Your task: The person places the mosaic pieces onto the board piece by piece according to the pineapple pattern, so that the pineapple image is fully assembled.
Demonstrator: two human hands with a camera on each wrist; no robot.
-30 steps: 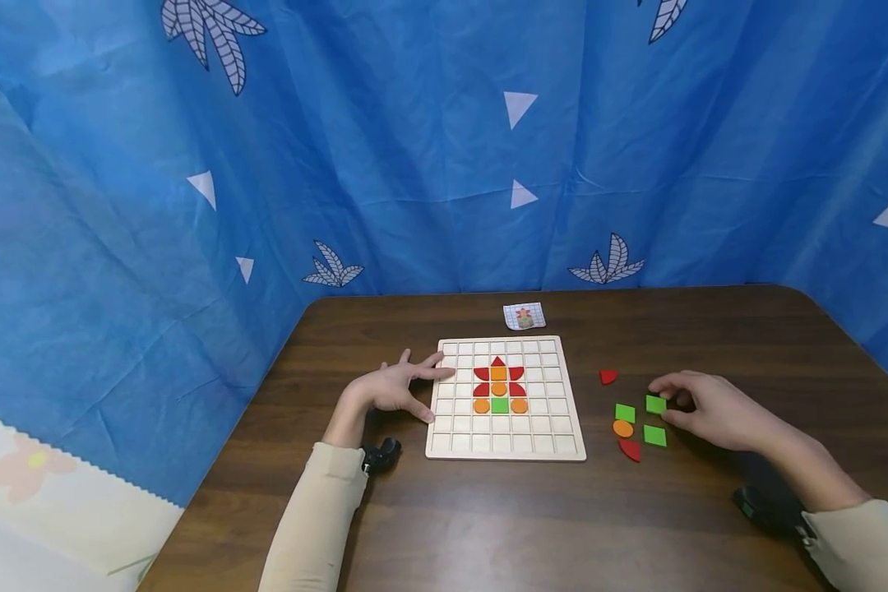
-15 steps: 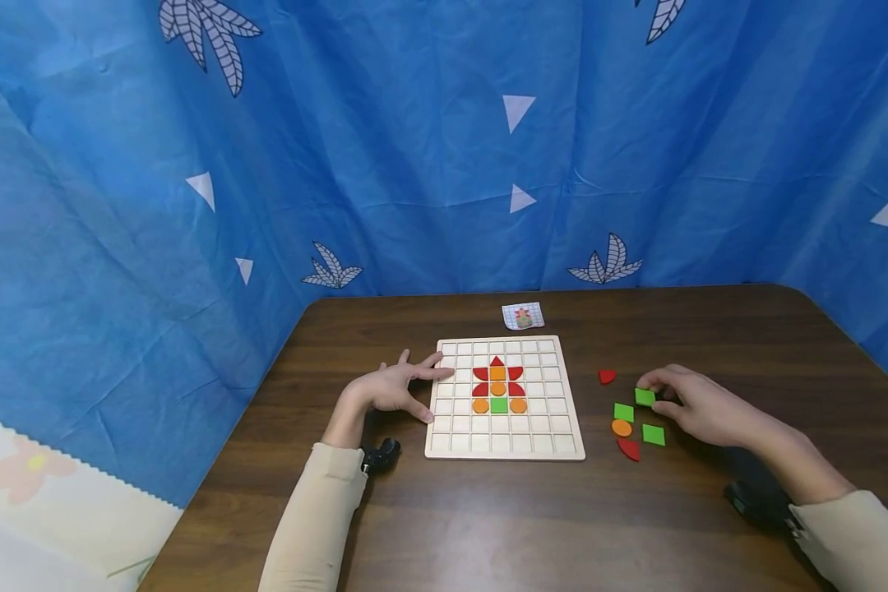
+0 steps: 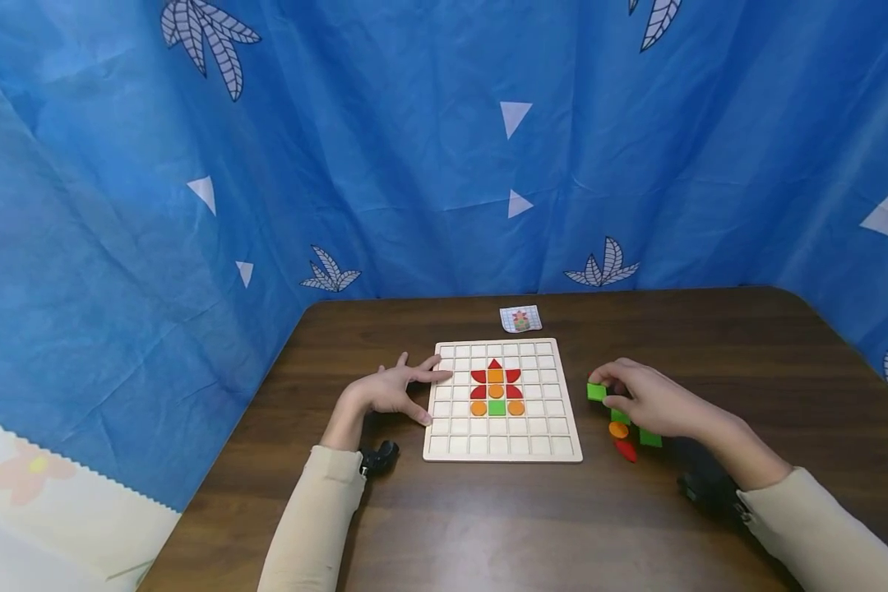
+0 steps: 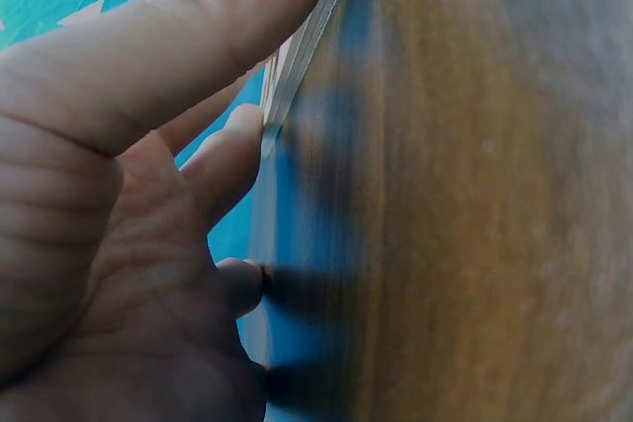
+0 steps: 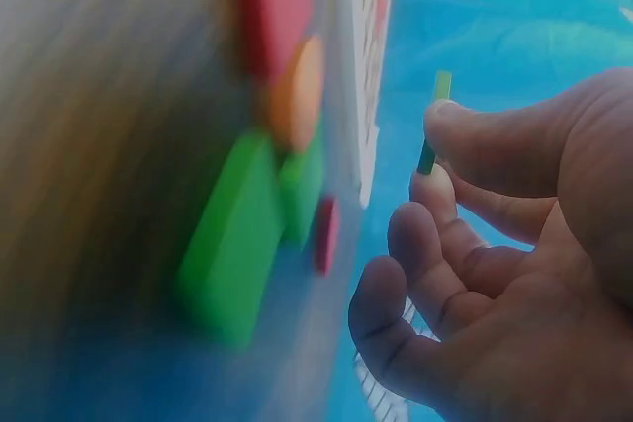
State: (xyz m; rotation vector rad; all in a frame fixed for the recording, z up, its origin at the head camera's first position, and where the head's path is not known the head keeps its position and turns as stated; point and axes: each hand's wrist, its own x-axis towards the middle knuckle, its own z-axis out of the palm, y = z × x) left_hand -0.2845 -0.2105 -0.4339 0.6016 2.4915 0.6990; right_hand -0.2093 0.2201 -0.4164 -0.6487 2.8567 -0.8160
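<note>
- Green square tile (image 3: 596, 392): flat, smooth, straight-sided; pinched between thumb and fingertips of the right hand (image 3: 647, 400). Held above the table (image 3: 533, 526), just right of the board (image 3: 459, 445).
- Board: square, pale, wood-like, divided into shallow square cells.
- Centre cells filled with a red triangle (image 3: 495, 364), red petals, orange discs, an orange square and a green square (image 3: 497, 407).
- Left hand (image 3: 390, 390): fingers spread apart, board's left edge touched by index finger and thumb.
- Under and beside the right hand: orange disc (image 3: 617, 430), red wedge (image 3: 625, 450) and green tiles (image 3: 650, 439), partly hidden.
- Table: dark brown grain, soft sheen.
- Held tile orientation: broad face shown to head camera, seen nearly edge-on from right wrist as a thin strip, long axis near upright there, slightly tilted. Square face, so no long axis in it.
- Triangle tip pointed towards the printed card (image 3: 520, 319).
</note>
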